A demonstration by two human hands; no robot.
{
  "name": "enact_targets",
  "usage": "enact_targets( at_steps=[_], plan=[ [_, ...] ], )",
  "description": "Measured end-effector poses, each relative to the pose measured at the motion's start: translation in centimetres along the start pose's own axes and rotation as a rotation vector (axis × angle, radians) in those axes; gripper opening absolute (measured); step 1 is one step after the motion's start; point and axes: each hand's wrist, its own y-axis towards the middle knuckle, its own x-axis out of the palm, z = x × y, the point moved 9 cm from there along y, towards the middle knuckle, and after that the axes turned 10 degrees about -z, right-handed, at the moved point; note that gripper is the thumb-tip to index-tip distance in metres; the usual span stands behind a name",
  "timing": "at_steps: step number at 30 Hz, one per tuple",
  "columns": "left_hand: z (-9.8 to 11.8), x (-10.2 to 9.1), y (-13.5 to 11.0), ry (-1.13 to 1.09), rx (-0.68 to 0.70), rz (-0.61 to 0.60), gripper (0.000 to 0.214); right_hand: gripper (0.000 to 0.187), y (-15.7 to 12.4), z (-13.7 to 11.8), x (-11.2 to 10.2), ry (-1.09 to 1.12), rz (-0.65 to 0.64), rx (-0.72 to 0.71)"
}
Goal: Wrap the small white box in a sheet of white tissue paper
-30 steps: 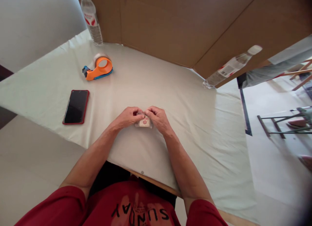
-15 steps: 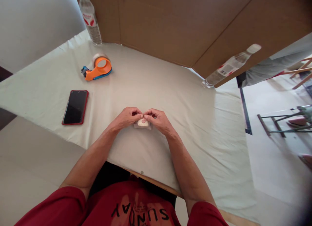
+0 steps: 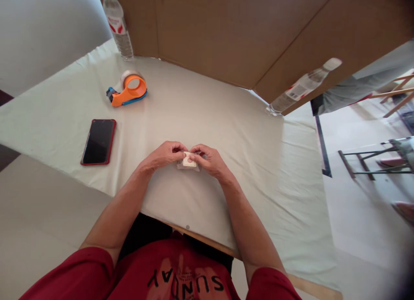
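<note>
At lower centre of frame, left hand (image 3: 165, 156) and right hand (image 3: 209, 160) pinch the small packet (image 3: 189, 162); uneven pulling may tear its clear wrapper (image 3: 193, 168).

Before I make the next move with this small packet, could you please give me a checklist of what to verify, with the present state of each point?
1. Left hand holds the packet: ok.
2. Right hand holds it too: ok.
3. Packet opened or sealed: cannot tell; it is small in view and partly covered by the hands.
4. Phone lies apart from both hands: ok.
5. Tape dispenser is away from the packet: ok.
6. Left bottle and right bottle stand upright: ok.
</note>
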Motion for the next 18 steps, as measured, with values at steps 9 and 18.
enact_targets(
  at_steps=[9,18],
  plan=[
    [0.15,0.04,-0.09,-0.019,-0.012,0.004,0.026,0.015,-0.29,0.14,-0.12,-0.037,0.084,-0.068],
    [-0.08,-0.03,0.06,-0.012,-0.013,0.013,0.023,0.014,0.28,-0.46,0.09,-0.122,0.004,-0.105]
  ],
)
